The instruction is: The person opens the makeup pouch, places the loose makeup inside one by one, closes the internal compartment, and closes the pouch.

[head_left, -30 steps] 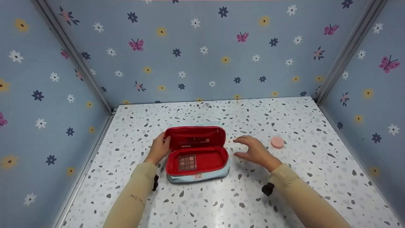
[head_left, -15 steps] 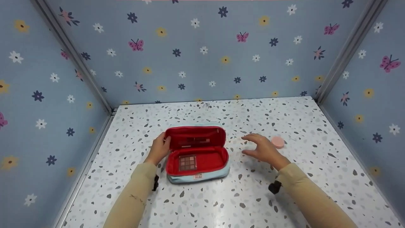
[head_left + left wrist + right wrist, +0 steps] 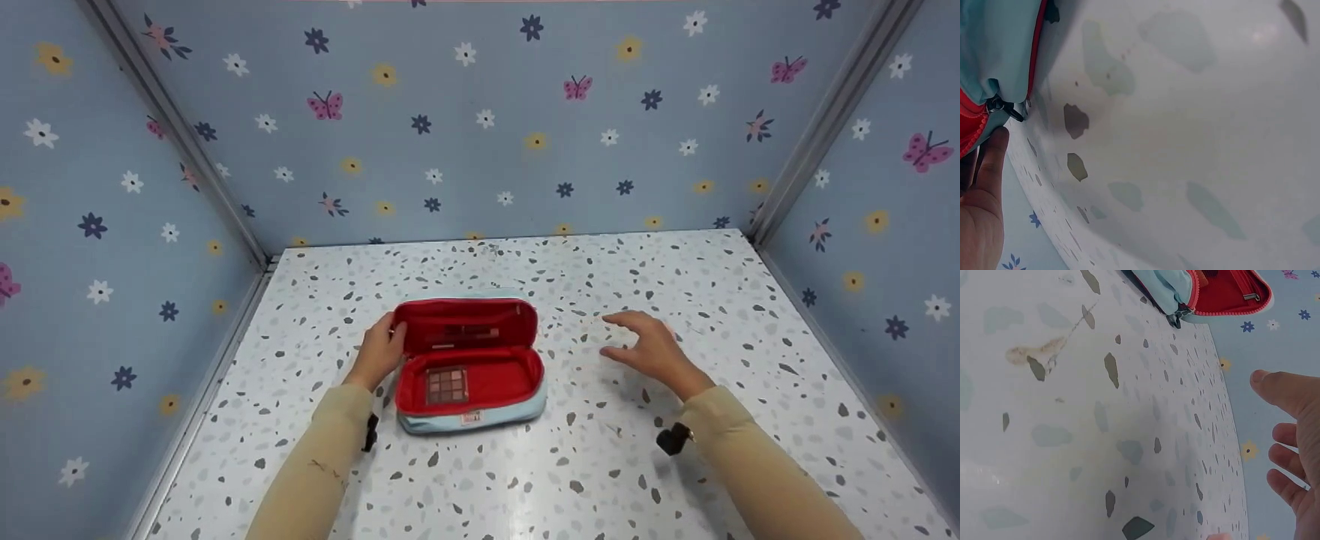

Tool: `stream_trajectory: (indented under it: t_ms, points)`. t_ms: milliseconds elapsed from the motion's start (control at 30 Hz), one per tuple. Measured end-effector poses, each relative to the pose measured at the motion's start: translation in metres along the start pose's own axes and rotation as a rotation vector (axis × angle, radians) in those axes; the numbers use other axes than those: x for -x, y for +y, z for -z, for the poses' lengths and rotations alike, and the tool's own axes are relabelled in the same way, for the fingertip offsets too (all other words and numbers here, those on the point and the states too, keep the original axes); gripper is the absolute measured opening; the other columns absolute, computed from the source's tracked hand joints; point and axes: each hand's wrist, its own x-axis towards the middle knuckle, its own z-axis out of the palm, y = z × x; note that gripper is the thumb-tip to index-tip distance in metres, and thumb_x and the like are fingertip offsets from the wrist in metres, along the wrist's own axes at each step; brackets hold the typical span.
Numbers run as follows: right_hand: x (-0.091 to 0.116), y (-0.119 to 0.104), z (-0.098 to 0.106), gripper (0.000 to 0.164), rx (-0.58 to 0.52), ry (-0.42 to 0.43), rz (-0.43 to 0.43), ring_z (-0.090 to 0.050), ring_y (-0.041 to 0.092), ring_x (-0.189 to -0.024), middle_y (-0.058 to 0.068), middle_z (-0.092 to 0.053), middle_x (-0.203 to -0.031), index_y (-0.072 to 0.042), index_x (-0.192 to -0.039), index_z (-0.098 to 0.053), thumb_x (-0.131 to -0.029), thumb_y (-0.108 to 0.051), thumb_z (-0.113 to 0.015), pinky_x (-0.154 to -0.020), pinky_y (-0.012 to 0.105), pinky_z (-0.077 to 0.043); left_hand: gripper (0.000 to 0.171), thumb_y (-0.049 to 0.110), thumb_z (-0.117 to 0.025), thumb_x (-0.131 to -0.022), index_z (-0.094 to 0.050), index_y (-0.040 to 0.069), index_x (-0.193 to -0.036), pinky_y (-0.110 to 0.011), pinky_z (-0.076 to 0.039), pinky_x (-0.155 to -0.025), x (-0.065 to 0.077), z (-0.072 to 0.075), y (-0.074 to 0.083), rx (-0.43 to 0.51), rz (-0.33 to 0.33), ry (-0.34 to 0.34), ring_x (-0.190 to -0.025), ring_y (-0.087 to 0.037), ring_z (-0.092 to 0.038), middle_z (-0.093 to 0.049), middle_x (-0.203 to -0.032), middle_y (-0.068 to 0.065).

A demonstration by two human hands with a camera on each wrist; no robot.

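A light blue pouch point(image 3: 510, 415) with a red lining lies unzipped, its lid raised at the back. My left hand point(image 3: 379, 351) grips the lid's left edge, thumb on the inner side and the other fingers behind it. In the base, toward the left, sits an eyeshadow palette point(image 3: 447, 385) with several brown and pink pans. Dark slim sticks point(image 3: 471, 331) rest against the lid's lining. To the right of the pouch, my right hand point(image 3: 651, 349) holds nothing, thumb and fingers spread apart. Behind it a round pink disc point(image 3: 670, 328) is almost hidden; its edge peeks out.
The white speckled table point(image 3: 480, 487) spreads around the pouch. Blue flowered panels point(image 3: 480, 150) wall it in at the back and both sides, with metal posts point(image 3: 825, 127) at the corners.
My right hand has moved rightward, away from the pouch, and now covers most of the pink disc that showed plainly before. The left hand and the pouch have stayed in place.
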Motion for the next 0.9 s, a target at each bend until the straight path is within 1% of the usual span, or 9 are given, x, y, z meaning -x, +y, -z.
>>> stream_trajectory:
  t_ms: [133,333,467,600,733,900]
  points:
    - [0.004,0.006,0.006,0.056,-0.002,-0.007,-0.038,-0.064,0.045,-0.133,0.023,-0.071,-0.140,0.002,-0.139,-0.070,-0.090,-0.013,-0.090,-0.112,0.064,-0.052,0.035,0.018,-0.046,-0.116,-0.061,-0.001,-0.142,-0.048,-0.058,-0.103,0.000,0.000,0.000,0.004,-0.002,-0.003,-0.114,-0.032,-0.069,-0.073,-0.129,-0.021]
    - [0.009,0.014,0.014,0.056,-0.022,0.012,-0.078,-0.062,0.049,-0.135,0.026,-0.069,-0.142,0.004,-0.140,-0.068,-0.090,-0.010,-0.089,-0.115,0.066,-0.048,0.033,0.016,-0.047,-0.115,-0.063,-0.002,-0.138,-0.046,-0.058,-0.098,0.000,0.000,0.000,-0.001,-0.021,0.013,-0.109,-0.033,-0.069,-0.074,-0.124,-0.021]
    - [0.013,0.021,0.017,0.057,-0.024,0.021,-0.115,-0.058,0.050,-0.138,0.027,-0.067,-0.144,0.002,-0.142,-0.068,-0.091,-0.011,-0.089,-0.117,0.068,-0.045,0.032,0.015,-0.048,-0.115,-0.064,-0.003,-0.137,-0.046,-0.059,-0.097,0.000,0.000,0.000,-0.007,-0.034,0.018,-0.108,-0.033,-0.070,-0.074,-0.122,-0.022]
    - [0.016,0.031,0.019,0.057,-0.016,0.042,-0.118,-0.057,0.052,-0.138,0.029,-0.067,-0.143,0.004,-0.140,-0.068,-0.089,-0.012,-0.089,-0.118,0.069,-0.043,0.031,0.013,-0.047,-0.115,-0.064,-0.004,-0.135,-0.044,-0.060,-0.093,0.000,0.000,-0.001,-0.008,-0.053,0.019,-0.104,-0.033,-0.071,-0.075,-0.119,-0.022]
    - [0.020,0.040,0.021,0.056,-0.019,0.050,-0.136,-0.056,0.053,-0.138,0.030,-0.066,-0.143,0.006,-0.138,-0.068,-0.089,-0.011,-0.089,-0.119,0.069,-0.041,0.032,0.014,-0.047,-0.115,-0.064,-0.002,-0.137,-0.042,-0.060,-0.093,0.000,-0.001,-0.001,-0.006,-0.043,0.013,-0.105,-0.032,-0.071,-0.075,-0.120,-0.021]
    - [0.023,0.051,0.022,0.058,-0.033,0.040,-0.170,-0.056,0.053,-0.139,0.031,-0.065,-0.144,0.006,-0.140,-0.067,-0.090,-0.013,-0.089,-0.119,0.069,-0.041,0.033,0.016,-0.047,-0.115,-0.064,-0.001,-0.138,-0.044,-0.060,-0.096,-0.001,0.000,-0.001,-0.008,-0.017,0.007,-0.108,-0.031,-0.071,-0.074,-0.124,-0.020]
